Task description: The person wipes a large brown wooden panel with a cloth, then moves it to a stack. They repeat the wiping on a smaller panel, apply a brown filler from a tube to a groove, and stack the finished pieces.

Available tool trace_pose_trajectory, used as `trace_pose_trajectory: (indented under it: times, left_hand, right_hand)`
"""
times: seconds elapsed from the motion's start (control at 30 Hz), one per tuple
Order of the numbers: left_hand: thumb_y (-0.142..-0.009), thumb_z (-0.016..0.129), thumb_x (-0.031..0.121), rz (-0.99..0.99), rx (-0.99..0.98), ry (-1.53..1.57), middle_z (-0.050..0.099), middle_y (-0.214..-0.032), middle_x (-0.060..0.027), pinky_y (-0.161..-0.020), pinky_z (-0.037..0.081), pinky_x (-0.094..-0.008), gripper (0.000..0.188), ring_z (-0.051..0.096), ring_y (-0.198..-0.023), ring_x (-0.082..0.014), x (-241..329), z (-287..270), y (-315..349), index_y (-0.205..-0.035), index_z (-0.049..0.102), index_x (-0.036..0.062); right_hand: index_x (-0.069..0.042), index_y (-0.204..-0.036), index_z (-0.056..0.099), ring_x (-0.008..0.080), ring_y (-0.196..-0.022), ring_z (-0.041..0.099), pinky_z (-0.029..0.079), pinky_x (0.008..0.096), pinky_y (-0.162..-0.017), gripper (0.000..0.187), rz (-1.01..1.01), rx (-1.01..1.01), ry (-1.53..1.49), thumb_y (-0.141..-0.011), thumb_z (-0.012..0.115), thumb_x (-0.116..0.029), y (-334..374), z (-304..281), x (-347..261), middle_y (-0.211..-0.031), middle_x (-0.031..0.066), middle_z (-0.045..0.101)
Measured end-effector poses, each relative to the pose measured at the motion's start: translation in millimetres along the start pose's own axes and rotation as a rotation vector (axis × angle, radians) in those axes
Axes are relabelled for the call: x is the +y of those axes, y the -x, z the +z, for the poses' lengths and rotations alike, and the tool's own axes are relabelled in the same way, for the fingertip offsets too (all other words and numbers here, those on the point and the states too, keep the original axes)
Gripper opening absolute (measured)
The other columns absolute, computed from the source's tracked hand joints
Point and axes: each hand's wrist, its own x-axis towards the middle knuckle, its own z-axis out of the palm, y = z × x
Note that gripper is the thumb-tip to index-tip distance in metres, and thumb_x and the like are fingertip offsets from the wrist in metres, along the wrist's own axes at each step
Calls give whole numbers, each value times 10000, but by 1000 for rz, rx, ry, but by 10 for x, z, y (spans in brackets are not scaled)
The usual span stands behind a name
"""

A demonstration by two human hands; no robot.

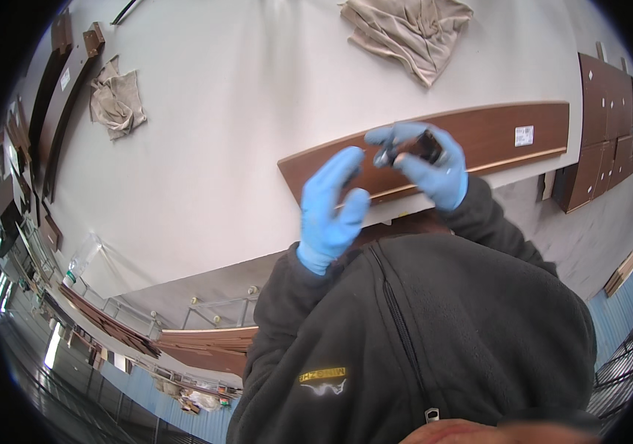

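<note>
My right hand [439, 166], in a blue glove, is closed around a small dark glossy object [426, 146] with a rounded dark tip near the thumb and fingertips; its kind cannot be made out. Just to the left, my left hand [329, 214], gloved the same way, has its thumb and fingers apart. A dark patch shows by its fingertips, too blurred to name. Both hands are above a long brown wooden board [494, 137] with one curved edge, lying on the pale table [213, 148]. A white label [524, 135] is stuck near the board's right end.
Crumpled beige cloths lie at the table's far side [413, 33] and left [116, 100]. Curved brown boards [65, 103] line the left edge. Brown panels [605, 111] are stacked at the right. A clear plastic bottle [76, 268] stands near the left corner, and a metal-framed cart [220, 311] is below.
</note>
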Motion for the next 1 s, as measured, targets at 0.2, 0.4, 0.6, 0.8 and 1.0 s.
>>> trace_pose_trajectory:
  times: [0.2,0.4,0.6,0.8,1.0]
  left_hand:
    - [-915,691,76,110,-281,-183,699,-1037,-194,-771,554,-419,348,684,-886,-353,54,8,203,-1232,631,-55]
    - [-890,682,8,367,-270,-212,691,-913,-158,-689,533,-415,243,678,-804,-330,-104,80,397,-1130,652,-23]
    - [-891,696,79,377,-449,-253,698,-909,-153,-677,527,-417,210,665,-794,-357,-250,19,531,-1084,675,0]
    - [-913,702,105,359,-476,-277,712,-912,-171,-656,527,-421,242,666,-759,-371,-185,44,790,-1124,697,-14]
    - [-932,681,58,354,-394,-271,730,-920,-170,-649,537,-381,256,692,-758,-348,-118,-42,835,-1175,714,-14]
  right_hand:
    - [25,-1292,593,220,-1039,690,568,360,-932,373,-118,74,-12,-926,655,57,616,357,330,-1326,182,611]
    - [28,-1250,596,197,-1033,676,556,347,-925,333,-68,183,-67,-924,660,39,999,405,547,-1202,143,649]
    - [31,-1234,600,169,-1008,671,530,334,-945,331,-6,124,-77,-920,693,-17,1225,385,640,-1058,114,699]
    - [43,-1267,606,163,-978,675,545,332,-896,348,82,221,-160,-945,695,-54,1528,447,649,-1081,119,721]
    - [66,-1328,586,172,-912,700,577,308,-819,384,79,356,-287,-975,666,-62,1584,633,757,-1060,139,728]
